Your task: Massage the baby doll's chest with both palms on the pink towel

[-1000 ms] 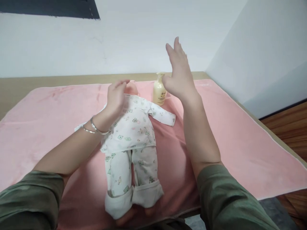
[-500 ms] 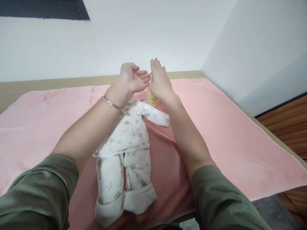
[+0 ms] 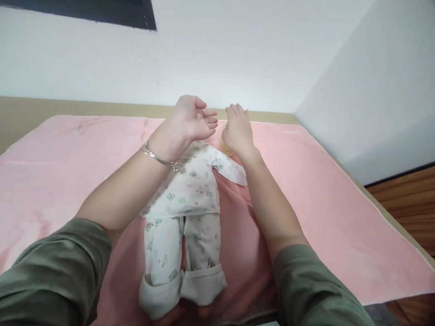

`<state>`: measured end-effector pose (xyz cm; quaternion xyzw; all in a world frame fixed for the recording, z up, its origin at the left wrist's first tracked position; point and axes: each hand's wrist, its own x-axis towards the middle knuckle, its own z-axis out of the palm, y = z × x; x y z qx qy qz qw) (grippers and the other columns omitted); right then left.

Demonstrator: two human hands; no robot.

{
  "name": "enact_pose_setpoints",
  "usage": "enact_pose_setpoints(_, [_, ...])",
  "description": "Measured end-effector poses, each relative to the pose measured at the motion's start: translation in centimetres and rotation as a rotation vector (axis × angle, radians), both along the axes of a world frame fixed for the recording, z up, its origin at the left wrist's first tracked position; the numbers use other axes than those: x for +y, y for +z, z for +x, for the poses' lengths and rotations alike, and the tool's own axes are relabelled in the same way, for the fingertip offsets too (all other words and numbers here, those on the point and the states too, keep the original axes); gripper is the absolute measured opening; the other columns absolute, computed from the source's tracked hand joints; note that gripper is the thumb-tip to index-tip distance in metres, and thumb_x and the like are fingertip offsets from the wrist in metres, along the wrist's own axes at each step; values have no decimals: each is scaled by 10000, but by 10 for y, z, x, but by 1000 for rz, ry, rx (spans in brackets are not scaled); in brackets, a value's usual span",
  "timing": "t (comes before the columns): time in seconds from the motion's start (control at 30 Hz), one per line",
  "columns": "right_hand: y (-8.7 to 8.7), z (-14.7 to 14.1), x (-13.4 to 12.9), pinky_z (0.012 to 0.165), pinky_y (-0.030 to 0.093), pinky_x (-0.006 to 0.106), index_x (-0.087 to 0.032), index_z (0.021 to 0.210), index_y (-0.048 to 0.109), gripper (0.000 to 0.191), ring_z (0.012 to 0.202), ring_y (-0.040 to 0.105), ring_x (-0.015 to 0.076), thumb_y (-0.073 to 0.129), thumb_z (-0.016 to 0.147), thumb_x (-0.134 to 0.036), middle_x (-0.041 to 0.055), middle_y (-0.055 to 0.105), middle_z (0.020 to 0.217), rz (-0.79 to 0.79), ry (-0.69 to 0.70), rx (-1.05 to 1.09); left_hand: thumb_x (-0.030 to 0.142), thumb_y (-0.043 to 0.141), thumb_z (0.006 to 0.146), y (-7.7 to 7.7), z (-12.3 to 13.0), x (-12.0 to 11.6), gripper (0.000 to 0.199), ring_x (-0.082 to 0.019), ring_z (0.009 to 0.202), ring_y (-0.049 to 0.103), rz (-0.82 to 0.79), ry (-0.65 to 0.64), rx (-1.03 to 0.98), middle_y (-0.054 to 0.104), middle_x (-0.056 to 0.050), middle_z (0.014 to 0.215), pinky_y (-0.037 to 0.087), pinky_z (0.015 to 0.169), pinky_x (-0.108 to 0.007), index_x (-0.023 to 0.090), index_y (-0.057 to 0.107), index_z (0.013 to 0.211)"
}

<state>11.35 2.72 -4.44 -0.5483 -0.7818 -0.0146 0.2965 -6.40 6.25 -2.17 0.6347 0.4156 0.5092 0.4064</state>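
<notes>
My left hand (image 3: pixel 197 118) is palm up and slightly cupped, its fingers open toward the right hand and nothing visible in the palm. Facing it, my right hand (image 3: pixel 239 131) is over the upper part of a yellow bottle (image 3: pixel 226 147), with fingers stretched forward. Most of the bottle is hidden by that hand, so its top and the exact contact do not show. Below both hands lies a white printed baby top (image 3: pixel 190 190), one sleeve out to the right. Matching baby trousers (image 3: pixel 200 240) with rolled cuffs extend toward me; dark reddish shapes show under the cuffs.
A pink cloth (image 3: pixel 306 203) with pale edging covers most of the table (image 3: pixel 118 108). A white wall (image 3: pixel 238 54) rises behind it, and another stands at the right. Wood-grain panelling (image 3: pixel 404 203) is beyond the right edge.
The view has shifted slightly. My right hand has dropped a little, its fingertips lower and the bottle more covered. My left hand keeps its cupped, palm-up pose beside it.
</notes>
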Motion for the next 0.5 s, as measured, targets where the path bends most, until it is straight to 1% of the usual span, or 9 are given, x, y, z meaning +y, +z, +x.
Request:
enact_pose_setpoints(0.1, [-4,0,1,1256,85,744,-50,1515,394,591,1595,170,407,391,942,-192,239,345,1645,35,8,-11,319,489,779,3,-26,-24,430,-372,1417,534,-215,-177,-63,704,-197,1165,552,1088,-581,175,738,1100])
enact_pose_setpoints(0.17, [-6,1,3,1247,107,753,-49,1508,401,591,1587,188,418,405,936,-199,246,353,1636,62,5,-24,314,483,786,12,-43,-48,438,-383,1398,554,-280,-189,-124,702,-196,1174,559,1079,-590,154,735,1106])
enact_pose_setpoints(0.27, [-2,3,1,1245,231,702,-70,1493,434,592,1559,274,399,416,912,-185,230,416,1602,72,-19,-43,256,481,783,35,-65,-91,477,-372,1405,557,-421,-127,-269,688,-189,1239,537,1109,-581,117,701,1182])
enact_pose_setpoints(0.37, [11,1,-7,1191,383,632,-124,1443,500,581,1479,418,378,440,867,-170,197,530,1515,18,-99,-38,201,450,789,62,-84,-130,611,-310,1491,473,-574,-179,-494,635,-166,1374,459,1190,-514,116,573,1381])
enact_pose_setpoints(0.43, [20,-5,-12,1131,452,598,-157,1389,546,551,1380,524,377,458,845,-166,178,596,1437,-35,-183,-36,200,433,783,76,-94,-147,705,-264,1544,383,-629,-198,-652,576,-140,1487,396,1234,-427,152,458,1486])
enact_pose_setpoints(0.47, [24,-8,-14,1101,477,584,-168,1365,560,536,1329,565,376,464,838,-165,171,617,1403,-59,-226,-38,197,387,794,81,-99,-153,723,-255,1555,349,-641,-202,-722,536,-128,1535,375,1228,-412,155,409,1515])
enact_pose_setpoints(0.5, [27,-12,-16,1074,495,573,-177,1347,569,524,1286,593,373,468,833,-162,165,633,1374,-78,-266,-40,186,302,810,85,-104,-157,726,-257,1557,327,-641,-208,-783,489,-118,1576,369,1205,-428,143,369,1532])
